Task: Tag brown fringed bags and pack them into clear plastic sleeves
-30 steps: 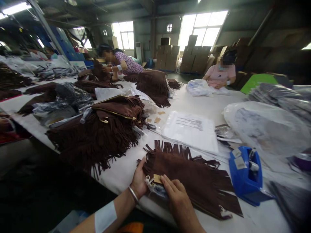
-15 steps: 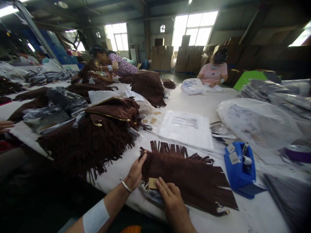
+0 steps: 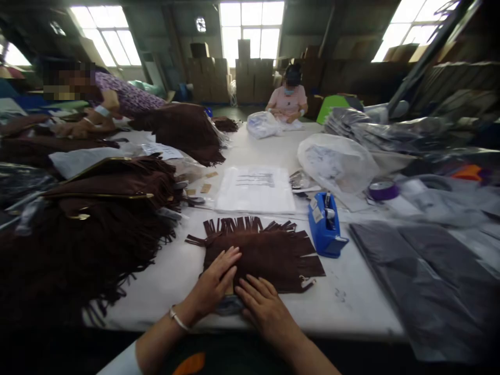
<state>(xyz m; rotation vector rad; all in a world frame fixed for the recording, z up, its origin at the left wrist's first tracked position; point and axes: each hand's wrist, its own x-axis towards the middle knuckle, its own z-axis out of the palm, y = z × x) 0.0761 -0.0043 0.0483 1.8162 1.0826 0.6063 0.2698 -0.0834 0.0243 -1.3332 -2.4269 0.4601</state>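
A dark brown fringed bag [image 3: 269, 255] lies flat on the white table [image 3: 351, 312], with its strips spread along the far edge and the right end. My left hand [image 3: 213, 284], wearing a bracelet at the wrist, rests on the bag's near left part with fingers stretched out. Beside it, my right hand [image 3: 265, 307] lies flat on the near edge, fingers extended. A small tan tag [image 3: 229, 288] shows partly between the hands, above some clear plastic [image 3: 228, 305]. At the near right corner sits a small metal-tipped piece [image 3: 308, 283].
On the left rises a pile of brown fringed bags [image 3: 113, 208]. Beyond the bag lies a stack of white plastic bags [image 3: 253, 192]. A blue tape dispenser [image 3: 326, 234] stands to the right, near dark plastic-wrapped sheets [image 3: 425, 276]. Two people [image 3: 289, 99] work across the table.
My view has swung to the right. My left hand has moved from the bag's left corner onto its near part, closer to my right hand. The tag is now mostly covered.
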